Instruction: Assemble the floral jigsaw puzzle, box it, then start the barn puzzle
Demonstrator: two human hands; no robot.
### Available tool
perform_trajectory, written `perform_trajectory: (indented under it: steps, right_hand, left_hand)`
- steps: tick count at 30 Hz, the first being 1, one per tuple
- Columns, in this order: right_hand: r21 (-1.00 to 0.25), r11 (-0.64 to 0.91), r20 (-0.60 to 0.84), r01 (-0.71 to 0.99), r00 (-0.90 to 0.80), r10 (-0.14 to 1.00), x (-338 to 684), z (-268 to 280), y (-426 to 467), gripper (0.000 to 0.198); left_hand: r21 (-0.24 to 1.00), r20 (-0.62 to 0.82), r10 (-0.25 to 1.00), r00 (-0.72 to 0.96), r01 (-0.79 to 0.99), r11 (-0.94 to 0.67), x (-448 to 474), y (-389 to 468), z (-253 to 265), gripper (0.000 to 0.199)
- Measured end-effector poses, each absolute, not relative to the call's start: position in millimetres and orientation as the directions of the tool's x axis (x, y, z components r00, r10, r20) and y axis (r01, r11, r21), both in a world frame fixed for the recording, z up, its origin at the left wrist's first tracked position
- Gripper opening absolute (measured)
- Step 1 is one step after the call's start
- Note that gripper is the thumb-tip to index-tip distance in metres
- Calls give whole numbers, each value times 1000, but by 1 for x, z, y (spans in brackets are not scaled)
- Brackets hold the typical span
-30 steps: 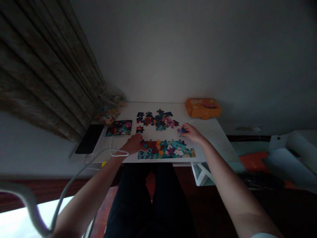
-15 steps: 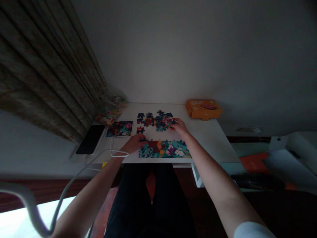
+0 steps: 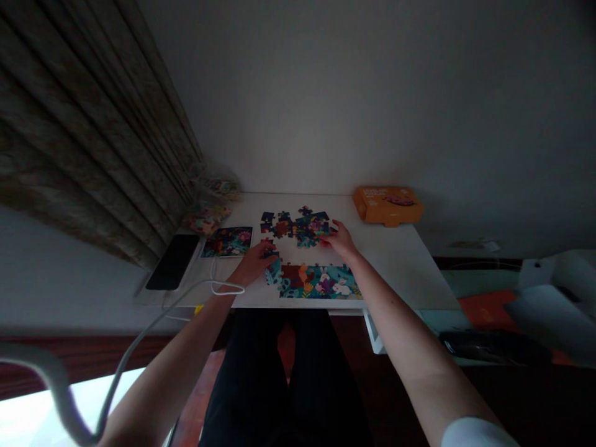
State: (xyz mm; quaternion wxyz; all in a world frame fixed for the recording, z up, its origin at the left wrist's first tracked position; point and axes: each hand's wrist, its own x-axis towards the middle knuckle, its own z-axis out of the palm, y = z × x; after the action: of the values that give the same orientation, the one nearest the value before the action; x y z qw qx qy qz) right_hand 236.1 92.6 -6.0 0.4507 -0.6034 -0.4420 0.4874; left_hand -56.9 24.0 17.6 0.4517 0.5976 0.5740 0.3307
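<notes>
A joined strip of jigsaw puzzle (image 3: 321, 282) with white rabbits lies along the table's front edge. At its left end, a section of puzzle pieces (image 3: 273, 272) sits slightly tilted against the strip. My left hand (image 3: 254, 262) is closed on the top of that section, its fingertips partly covering it. Farther back lies a joined cluster of puzzle pieces (image 3: 310, 231). My right hand (image 3: 343, 241) is at the cluster's right edge, thumb and fingers around a dark puzzle piece (image 3: 332, 229). Several loose puzzle pieces (image 3: 280, 228) lie left of the cluster.
A picture card (image 3: 228, 241) and a black phone (image 3: 172, 262) lie at the left, with a plastic bag (image 3: 207, 214) behind them. A white cable (image 3: 186, 290) crosses my left forearm. An orange box (image 3: 388, 206) stands at the back right of the white table (image 3: 391, 267).
My left hand has moved slightly up, and the strip's left-end section now sits tilted, out of line with the rest. My right hand stays at the cluster. The view has shifted slightly.
</notes>
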Motion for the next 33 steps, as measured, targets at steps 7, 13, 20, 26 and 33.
perform_trajectory:
  steps: [7, 13, 20, 26, 33]
  right_hand:
    - [-640, 38, 243, 767, 156, 957, 261, -5, 60, 40]
    - [-409, 257, 332, 876, -120, 936, 288, -6, -18, 44]
    - [-224, 263, 243, 938, -207, 948, 268, -6, -66, 57]
    - [-178, 226, 234, 958, -182, 955, 256, 8, -47, 52]
    - [-163, 233, 203, 959, -199, 959, 247, 9, -19, 47]
  left_hand:
    - [908, -127, 989, 73, 410, 87, -46, 49, 30, 28]
    - [507, 143, 990, 11, 858, -83, -32, 48, 32, 35]
    - [193, 153, 883, 443, 863, -467, 14, -38, 15, 49]
    - [150, 125, 921, 369, 911, -385, 30, -37, 20, 49]
    - [177, 80, 948, 308, 932, -317, 33, -5, 17, 30]
